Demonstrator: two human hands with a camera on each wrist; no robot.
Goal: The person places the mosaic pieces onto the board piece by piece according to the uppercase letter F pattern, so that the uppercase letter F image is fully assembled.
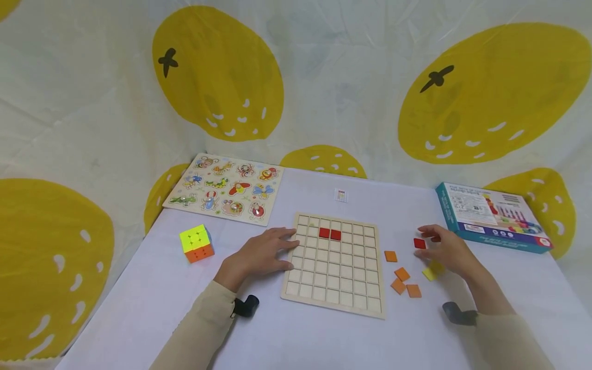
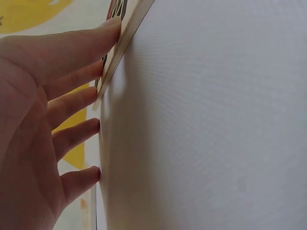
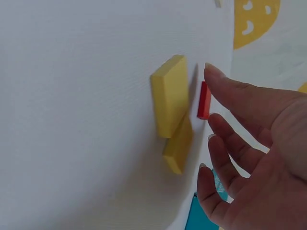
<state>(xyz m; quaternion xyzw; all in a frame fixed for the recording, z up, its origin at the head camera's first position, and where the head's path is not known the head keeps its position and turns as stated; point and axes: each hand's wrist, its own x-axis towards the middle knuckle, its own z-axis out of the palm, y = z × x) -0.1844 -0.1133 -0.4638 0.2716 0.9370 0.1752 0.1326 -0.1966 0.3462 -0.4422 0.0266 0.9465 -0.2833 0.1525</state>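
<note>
A wooden grid board (image 1: 332,306) lies flat on the table. Two red square tiles sit side by side in its cells, the left tile (image 1: 325,233) beside the right tile (image 1: 336,235). My left hand (image 1: 263,252) spreads its fingers along the board's left edge, and in the left wrist view its thumb tip (image 2: 112,31) is right at the rim. A loose red tile (image 1: 419,243) shows between the parted thumb and fingers of my right hand (image 1: 446,249). Yellow tiles (image 3: 170,98) lie just below that hand, one overlapping another in the right wrist view.
Several orange tiles (image 1: 413,291) lie right of the board. A puzzle cube (image 1: 197,243) stands at the left, with an insect picture puzzle board (image 1: 226,189) behind it. A small printed card (image 1: 341,195) lies beyond the grid, and a teal box (image 1: 492,218) sits at back right.
</note>
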